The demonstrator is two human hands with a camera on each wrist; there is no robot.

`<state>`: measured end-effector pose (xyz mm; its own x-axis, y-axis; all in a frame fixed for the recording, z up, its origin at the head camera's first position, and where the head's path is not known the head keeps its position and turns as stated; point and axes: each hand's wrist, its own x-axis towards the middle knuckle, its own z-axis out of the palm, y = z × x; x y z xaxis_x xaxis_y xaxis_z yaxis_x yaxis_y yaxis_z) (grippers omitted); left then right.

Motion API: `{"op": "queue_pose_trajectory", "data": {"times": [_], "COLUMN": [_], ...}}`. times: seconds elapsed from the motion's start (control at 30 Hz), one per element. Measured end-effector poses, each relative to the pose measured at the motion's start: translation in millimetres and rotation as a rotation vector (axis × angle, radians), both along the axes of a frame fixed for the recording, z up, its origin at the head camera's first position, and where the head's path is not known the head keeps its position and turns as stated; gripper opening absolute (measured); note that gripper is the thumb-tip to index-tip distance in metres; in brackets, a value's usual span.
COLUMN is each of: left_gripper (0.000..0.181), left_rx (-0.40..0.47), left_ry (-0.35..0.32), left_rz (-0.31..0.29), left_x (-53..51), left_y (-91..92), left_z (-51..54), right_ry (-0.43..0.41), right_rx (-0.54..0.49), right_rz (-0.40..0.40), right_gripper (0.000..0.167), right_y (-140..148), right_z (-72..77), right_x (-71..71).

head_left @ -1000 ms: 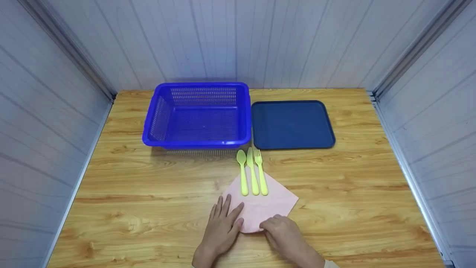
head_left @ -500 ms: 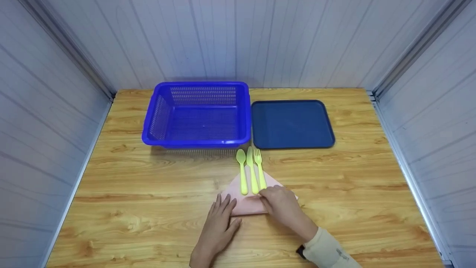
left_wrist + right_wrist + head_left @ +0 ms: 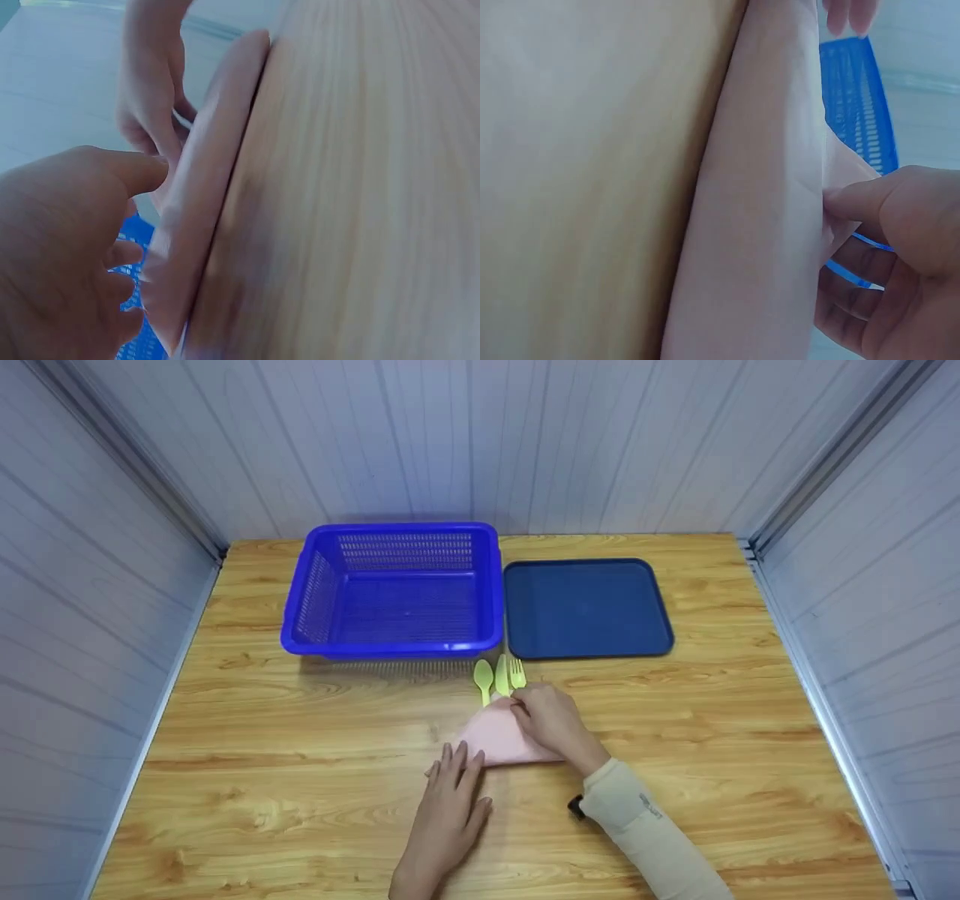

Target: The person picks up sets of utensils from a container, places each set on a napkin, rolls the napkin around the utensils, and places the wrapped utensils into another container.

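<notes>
A pink napkin point(image 3: 506, 739) lies folded over the handles of a yellow-green spoon point(image 3: 483, 675), knife point(image 3: 502, 675) and fork point(image 3: 517, 672), whose heads stick out at the far side. The right hand point(image 3: 553, 721) pinches the napkin's far corner between thumb and fingers, over the fork's handle. In the right wrist view the thumb presses on the napkin point(image 3: 742, 195). With its fingers spread, the left hand point(image 3: 444, 814) rests its fingertips at the napkin's near left corner. The left wrist view shows the napkin's raised fold point(image 3: 199, 195) beside the left thumb.
A blue basket point(image 3: 390, 649) stands behind the cutlery at the left, with a dark blue tray point(image 3: 589, 607) to its right. Wooden tabletop point(image 3: 300, 780) surrounds the napkin. Panelled walls point(image 3: 472, 442) close off the back and both sides.
The right hand has moved away from the near edge, carrying the napkin's near corner over the cutlery handles and covering them. The left hand has stayed at the napkin's left side, shifting only slightly.
</notes>
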<state>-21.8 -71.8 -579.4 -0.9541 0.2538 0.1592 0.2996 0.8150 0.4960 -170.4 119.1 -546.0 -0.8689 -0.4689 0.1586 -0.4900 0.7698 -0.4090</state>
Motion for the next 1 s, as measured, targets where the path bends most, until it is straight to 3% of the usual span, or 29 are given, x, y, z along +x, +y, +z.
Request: {"op": "queue_pose_trajectory", "data": {"times": [0.23,0.4,0.53,0.7,0.87,1.0], "left_gripper": [0.058,0.062,0.065,0.067,0.068,0.07], "left_rx": [-0.071,-0.056,-0.071,-0.124,-0.17,-0.179], "left_ry": [0.066,-0.015,-0.041,-0.067,-0.076,-0.088], "left_rz": [-0.083,-0.115,-0.11,-0.092,-0.059,-0.05], "left_x": [-7.2,-15.0,-24.4,-33.8,-35.3,-33.2], "left_y": [13.2,17.9,20.9,26.1,28.6,28.9], "left_z": [1.9,4.8,6.7,1.3,-8.8,-14.0], "right_ry": [-0.05,-0.046,-0.026,0.018,0.101,0.109], "right_rx": [0.004,-0.008,-0.036,-0.07,-0.065,-0.037], "right_rz": [-0.042,-0.036,-0.052,-0.074,-0.049,-0.047], "right_gripper": [0.011,0.007,0.006,0.024,0.021,0.013], "right_y": [-1.7,-1.5,-0.3,1.5,0.8,0.6], "right_z": [-6.8,-14.0,-19.4,-25.1,-27.9,-29.2], "right_x": [-20.6,-25.8,-26.0,-25.0,-23.8,-24.1]}}
